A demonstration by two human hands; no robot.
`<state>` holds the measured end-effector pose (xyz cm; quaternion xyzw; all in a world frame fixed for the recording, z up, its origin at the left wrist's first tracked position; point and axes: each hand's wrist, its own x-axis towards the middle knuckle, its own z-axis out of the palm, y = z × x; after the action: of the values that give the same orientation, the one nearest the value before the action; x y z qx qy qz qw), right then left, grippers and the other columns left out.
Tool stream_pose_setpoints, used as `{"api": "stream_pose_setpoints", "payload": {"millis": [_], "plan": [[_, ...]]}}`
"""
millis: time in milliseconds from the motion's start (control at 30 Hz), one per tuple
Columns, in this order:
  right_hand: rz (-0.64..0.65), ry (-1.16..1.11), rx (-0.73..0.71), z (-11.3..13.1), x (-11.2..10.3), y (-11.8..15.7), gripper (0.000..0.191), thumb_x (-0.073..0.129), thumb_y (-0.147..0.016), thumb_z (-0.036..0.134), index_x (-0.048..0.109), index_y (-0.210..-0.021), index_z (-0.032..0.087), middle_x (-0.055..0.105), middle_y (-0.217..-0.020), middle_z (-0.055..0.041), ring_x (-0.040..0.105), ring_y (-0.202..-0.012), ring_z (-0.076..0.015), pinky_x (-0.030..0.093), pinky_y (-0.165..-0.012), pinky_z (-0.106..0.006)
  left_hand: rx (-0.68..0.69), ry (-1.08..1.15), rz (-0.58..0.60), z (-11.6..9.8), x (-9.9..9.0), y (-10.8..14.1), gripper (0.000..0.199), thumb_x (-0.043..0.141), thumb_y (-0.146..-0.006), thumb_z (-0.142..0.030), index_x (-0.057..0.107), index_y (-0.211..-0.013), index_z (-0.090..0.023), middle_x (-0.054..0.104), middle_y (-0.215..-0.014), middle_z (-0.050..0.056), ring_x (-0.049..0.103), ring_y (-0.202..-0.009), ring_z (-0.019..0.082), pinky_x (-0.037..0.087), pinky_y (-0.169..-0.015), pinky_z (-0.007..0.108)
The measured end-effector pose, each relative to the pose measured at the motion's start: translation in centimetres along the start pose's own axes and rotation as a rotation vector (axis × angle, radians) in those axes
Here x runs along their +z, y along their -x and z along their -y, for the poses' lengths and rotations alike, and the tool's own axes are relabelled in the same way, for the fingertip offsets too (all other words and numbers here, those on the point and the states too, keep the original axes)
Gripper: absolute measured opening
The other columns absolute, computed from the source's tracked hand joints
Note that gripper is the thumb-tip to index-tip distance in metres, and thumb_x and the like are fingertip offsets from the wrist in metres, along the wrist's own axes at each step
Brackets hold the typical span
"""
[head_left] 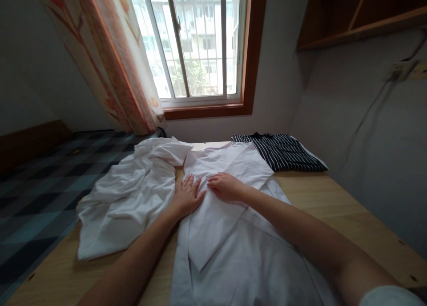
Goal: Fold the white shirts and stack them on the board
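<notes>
A white shirt (253, 248) lies spread on the wooden table in front of me, its sleeves folded inward across the body. My left hand (187, 196) rests palm down near the shirt's left edge, fingers spread. Just to its right, my right hand (227, 187) lies on the folded sleeve cloth, its fingers close together and slightly bent. Neither hand grips the fabric visibly. The underside of both hands is hidden.
A crumpled white garment (126, 199) lies left of the shirt. At the back right is a folded black-and-white striped garment (283, 151). The wooden table (347, 212) adjoins a checked bed (40, 195) on the left. A window (200, 43) and curtain (110, 61) stand behind.
</notes>
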<state>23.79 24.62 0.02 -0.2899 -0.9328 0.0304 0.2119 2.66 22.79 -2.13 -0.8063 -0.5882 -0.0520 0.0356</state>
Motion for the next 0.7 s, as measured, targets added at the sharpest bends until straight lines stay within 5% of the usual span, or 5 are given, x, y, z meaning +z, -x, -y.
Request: {"api": "stream_pose_setpoints", "payload": {"millis": [400, 567, 700], "plan": [[-0.022, -0.047, 0.007, -0.4, 1.0, 0.9, 0.018, 0.054, -0.084, 0.010, 0.066, -0.094, 0.018, 0.067, -0.098, -0.0077, 0.061, -0.090, -0.0204, 0.047, -0.086, -0.030, -0.001, 0.141, -0.093, 1.7, 1.7, -0.8, 0.051, 0.026, -0.103, -0.032, 0.055, -0.143, -0.019, 0.047, -0.153, 0.015, 0.039, -0.145, 0.027, 0.029, -0.119, 0.050], [-0.055, -0.083, 0.018, -0.5, 1.4, 1.3, 0.022, 0.053, -0.084, 0.009, 0.066, -0.100, 0.017, 0.068, -0.101, -0.0089, 0.062, -0.096, -0.0212, 0.048, -0.090, -0.032, 0.024, 0.121, -0.064, 1.7, 1.2, -0.7, 0.051, 0.037, -0.100, -0.040, 0.053, -0.145, -0.020, 0.043, -0.156, 0.014, 0.036, -0.146, 0.030, 0.026, -0.120, 0.051], [-0.134, -0.082, 0.032, -0.6, 1.8, 1.6, 0.031, 0.055, -0.089, 0.014, 0.065, -0.119, 0.018, 0.066, -0.123, -0.0117, 0.057, -0.119, -0.0239, 0.042, -0.105, -0.039, 0.020, 0.109, -0.035, 1.3, 0.6, -0.5, 0.054, 0.035, -0.100, -0.045, 0.049, -0.147, -0.022, 0.040, -0.158, 0.013, 0.034, -0.147, 0.030, 0.025, -0.120, 0.052]]}}
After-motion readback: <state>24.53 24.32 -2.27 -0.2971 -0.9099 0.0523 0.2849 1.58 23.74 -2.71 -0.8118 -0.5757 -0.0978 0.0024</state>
